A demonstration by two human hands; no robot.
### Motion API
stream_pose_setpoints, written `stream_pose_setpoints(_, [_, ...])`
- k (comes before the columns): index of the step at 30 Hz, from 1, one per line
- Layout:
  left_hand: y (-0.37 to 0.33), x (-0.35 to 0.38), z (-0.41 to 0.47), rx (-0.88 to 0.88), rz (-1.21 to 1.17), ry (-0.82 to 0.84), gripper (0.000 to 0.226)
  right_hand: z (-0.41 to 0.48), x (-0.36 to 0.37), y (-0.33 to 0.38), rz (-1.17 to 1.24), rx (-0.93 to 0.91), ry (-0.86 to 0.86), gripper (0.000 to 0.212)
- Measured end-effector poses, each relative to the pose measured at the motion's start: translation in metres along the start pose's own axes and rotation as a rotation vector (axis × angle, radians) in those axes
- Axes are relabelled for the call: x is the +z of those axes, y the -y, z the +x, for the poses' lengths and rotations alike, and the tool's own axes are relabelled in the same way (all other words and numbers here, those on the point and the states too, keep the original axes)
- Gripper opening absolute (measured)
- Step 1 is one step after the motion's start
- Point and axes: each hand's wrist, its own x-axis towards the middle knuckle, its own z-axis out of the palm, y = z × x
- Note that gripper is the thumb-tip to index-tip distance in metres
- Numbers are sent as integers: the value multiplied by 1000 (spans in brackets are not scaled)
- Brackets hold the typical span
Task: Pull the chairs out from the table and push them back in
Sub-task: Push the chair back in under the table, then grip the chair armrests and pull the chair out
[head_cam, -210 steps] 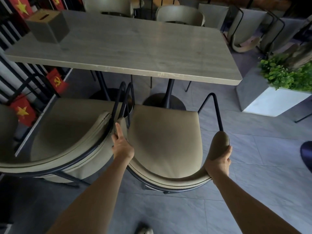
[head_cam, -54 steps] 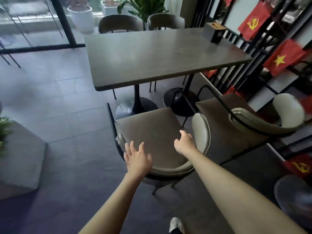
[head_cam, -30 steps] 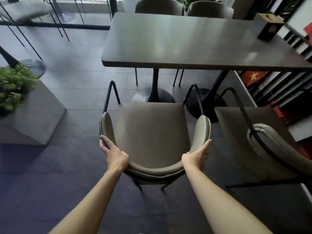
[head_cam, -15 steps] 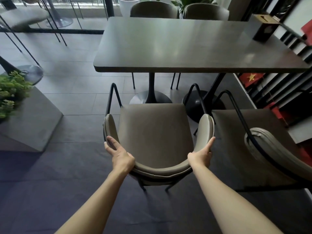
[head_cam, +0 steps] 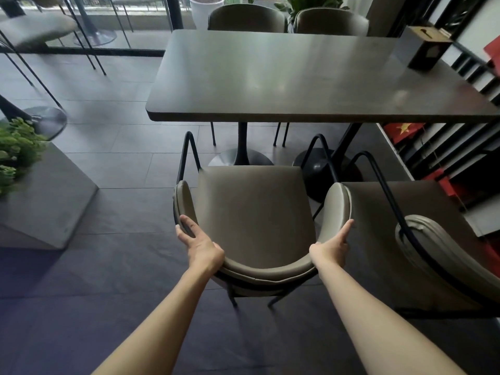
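Observation:
An olive padded chair (head_cam: 257, 212) with a curved backrest and black metal frame stands in front of me, its seat clear of the dark rectangular table (head_cam: 284, 77). My left hand (head_cam: 200, 246) grips the left side of the backrest. My right hand (head_cam: 331, 249) holds the right side, index finger stretched along the rim. A second olive chair (head_cam: 433, 239) stands pulled out at the right, close beside the first. Two more chairs (head_cam: 247, 18) are tucked in at the table's far side.
A grey concrete planter (head_cam: 40, 201) with green plants stands at the left. A dark box (head_cam: 427, 50) sits on the table's far right corner. Black railings with red flags (head_cam: 403, 131) line the right side. Black pedestal bases (head_cam: 240, 158) stand under the table.
Since a second ago both hands have kept their hold on the backrest, and the chair with the camera view has shifted slightly toward the table. Earlier I walked round from the other side.

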Motion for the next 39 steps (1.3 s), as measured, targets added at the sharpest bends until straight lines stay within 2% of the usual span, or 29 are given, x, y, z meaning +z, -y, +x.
stream_pose_setpoints(10, [-3,4,8,4,12,5,96,7,0,5,-20,7,4,96])
stream_pose_setpoints(17, [-3,-1,9,-36,186,100,99,3,-13,0,-52,-32,25,84])
stream_pose_setpoints(19, [-5,2,1,-2,252,76,96,-3,-19,-1,-80,-80,39,78])
stream_pose_setpoints(22, [-14,15,-28,174,371,42,90,-15,-36,-4,-87,-134,101,69])
stream_pose_setpoints(25, [-37,38,-63,333,434,174,80,-22,-61,-5,-105,-193,135,67])
stream_pose_setpoints(29, [-79,70,-118,457,430,329,74,-17,-109,-10,-104,-228,171,65])
stream_pose_setpoints(35, [-158,126,-194,530,321,487,72,15,-211,-32,-99,-273,148,65])
stream_pose_setpoints(39, [-208,177,-243,545,210,506,70,56,-284,-57,-118,-263,97,63])
